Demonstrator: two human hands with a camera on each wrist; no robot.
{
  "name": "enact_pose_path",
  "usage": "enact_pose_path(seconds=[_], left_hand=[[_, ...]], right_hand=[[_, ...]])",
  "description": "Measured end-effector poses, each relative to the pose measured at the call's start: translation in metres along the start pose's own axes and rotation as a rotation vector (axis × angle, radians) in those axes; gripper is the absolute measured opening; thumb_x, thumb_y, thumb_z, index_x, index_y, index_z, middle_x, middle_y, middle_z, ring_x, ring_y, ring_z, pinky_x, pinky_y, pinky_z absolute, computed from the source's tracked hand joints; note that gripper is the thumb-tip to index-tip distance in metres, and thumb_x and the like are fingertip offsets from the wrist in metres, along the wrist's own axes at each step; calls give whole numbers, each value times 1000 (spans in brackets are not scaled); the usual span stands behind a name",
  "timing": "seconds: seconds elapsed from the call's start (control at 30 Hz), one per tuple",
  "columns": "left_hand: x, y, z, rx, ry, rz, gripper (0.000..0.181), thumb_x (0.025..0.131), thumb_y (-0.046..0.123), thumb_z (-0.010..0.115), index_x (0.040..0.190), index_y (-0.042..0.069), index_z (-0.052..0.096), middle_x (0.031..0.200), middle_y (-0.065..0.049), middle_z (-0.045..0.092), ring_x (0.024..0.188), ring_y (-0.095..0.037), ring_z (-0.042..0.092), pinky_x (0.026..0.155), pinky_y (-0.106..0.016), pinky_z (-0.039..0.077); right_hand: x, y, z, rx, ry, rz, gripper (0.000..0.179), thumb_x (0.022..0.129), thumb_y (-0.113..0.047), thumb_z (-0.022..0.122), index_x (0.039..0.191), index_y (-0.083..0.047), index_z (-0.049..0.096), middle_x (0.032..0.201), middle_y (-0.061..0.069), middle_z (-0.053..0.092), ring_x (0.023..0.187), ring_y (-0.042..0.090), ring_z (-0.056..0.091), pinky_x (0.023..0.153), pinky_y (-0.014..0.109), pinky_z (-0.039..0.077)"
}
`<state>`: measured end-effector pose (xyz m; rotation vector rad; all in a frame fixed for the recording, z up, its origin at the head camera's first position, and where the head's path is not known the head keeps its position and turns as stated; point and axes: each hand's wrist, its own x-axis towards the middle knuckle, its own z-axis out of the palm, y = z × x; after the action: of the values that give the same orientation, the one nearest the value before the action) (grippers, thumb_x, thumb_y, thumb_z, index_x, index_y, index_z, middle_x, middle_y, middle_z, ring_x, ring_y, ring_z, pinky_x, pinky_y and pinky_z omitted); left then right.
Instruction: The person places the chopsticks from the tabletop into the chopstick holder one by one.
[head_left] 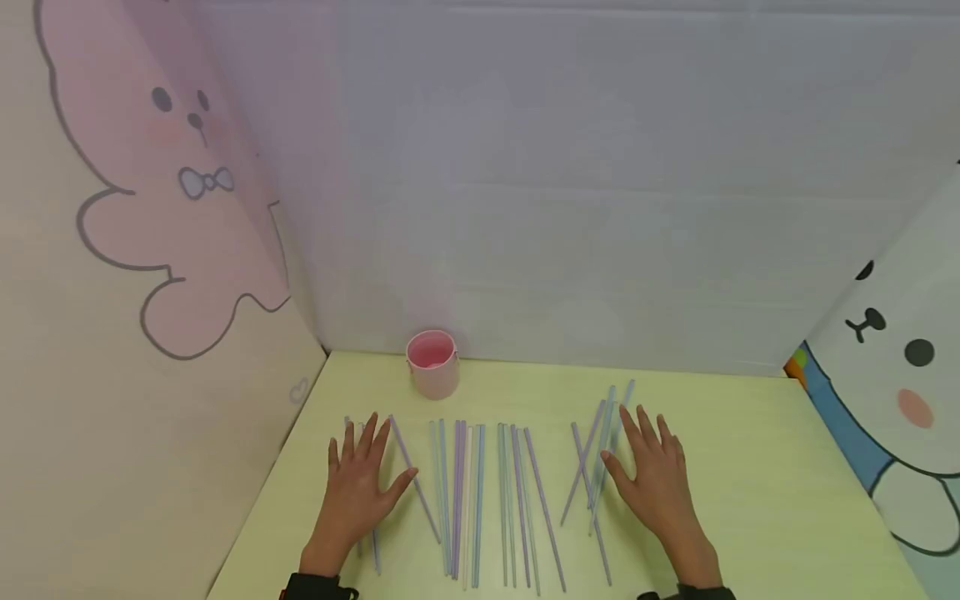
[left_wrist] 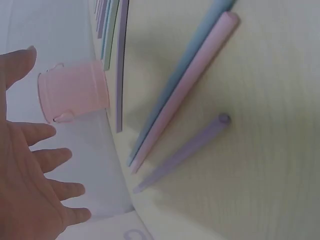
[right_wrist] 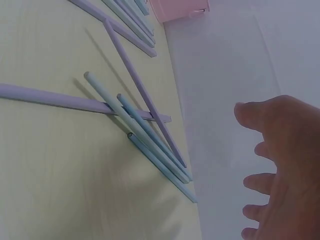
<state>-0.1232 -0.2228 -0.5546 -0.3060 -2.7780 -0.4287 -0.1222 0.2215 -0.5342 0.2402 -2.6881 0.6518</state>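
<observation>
My left hand (head_left: 358,492) hovers over the left group of thin pastel sticks, fingers spread and holding nothing. Its thumb overlaps a slanted purple stick (head_left: 429,515) in the head view. Below that hand, the left wrist view shows a pink stick (left_wrist: 184,92) lying along a blue one, with a purple stick (left_wrist: 180,155) apart from them. My right hand (head_left: 656,479), also spread and holding nothing, is beside a crossed pile at the right. There, a purple stick (right_wrist: 132,72) crosses several pale blue and purple ones.
Between the hands, several purple, blue, green and white sticks (head_left: 457,500) lie roughly side by side on the pale yellow table (head_left: 750,500). A pink bucket (head_left: 437,379) stands at the back, left of centre. Light panels with cartoon figures enclose the sides, and a plain one (head_left: 562,208) the back.
</observation>
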Motion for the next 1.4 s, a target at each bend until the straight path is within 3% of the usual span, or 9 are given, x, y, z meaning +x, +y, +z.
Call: enact_pose_path(seconds=[0.17, 0.43, 0.67, 0.87, 1.2, 1.4], left_hand=[[-7, -14, -2, -26, -9, -51, 84, 85, 57, 66, 147, 4, 42, 148, -23, 39, 133, -53, 28, 103, -72, 26], [-16, -33, -5, -55, 29, -115, 70, 85, 34, 74, 140, -1, 49, 130, -25, 53, 110, -50, 49, 84, -64, 46], [-18, -37, -5, -91, -3, -216, 60, 86, 22, 72, 136, -2, 51, 116, -23, 59, 100, -43, 53, 72, -53, 52], [-19, -35, -7, -119, -43, -330, 49, 87, 18, 69, 128, -5, 54, 106, -20, 62, 96, -41, 56, 59, -51, 55], [-17, -34, -10, -112, -213, -428, 40, 86, 18, 65, 112, -12, 58, 104, -28, 57, 91, -46, 56, 64, -57, 54], [-17, -35, -9, -95, -227, -459, 35, 83, 16, 62, 102, -13, 59, 95, -30, 55, 84, -48, 55, 58, -58, 52]], right_hand=[[0, -2, 5, 15, 3, -16, 70, 87, -30, 72, 146, -6, 44, 147, 30, 39, 131, 54, 29, 101, 73, 26], [2, -10, 13, 57, 5, -45, 65, 85, -22, 75, 141, -1, 49, 140, 31, 45, 124, 54, 38, 95, 73, 33], [1, -15, 18, 71, 19, -40, 59, 83, -15, 75, 137, -3, 54, 134, 26, 52, 117, 51, 45, 83, 72, 42], [-2, -21, 21, 119, 9, -26, 55, 84, -11, 74, 136, -5, 56, 132, 23, 56, 114, 48, 48, 82, 67, 44], [-8, -24, 24, 137, 9, -30, 50, 83, -10, 73, 132, -5, 60, 129, 19, 59, 114, 45, 51, 83, 64, 47], [-12, -22, 26, 139, 23, -30, 52, 83, -10, 73, 132, -6, 59, 128, 21, 60, 113, 45, 52, 82, 64, 48]])
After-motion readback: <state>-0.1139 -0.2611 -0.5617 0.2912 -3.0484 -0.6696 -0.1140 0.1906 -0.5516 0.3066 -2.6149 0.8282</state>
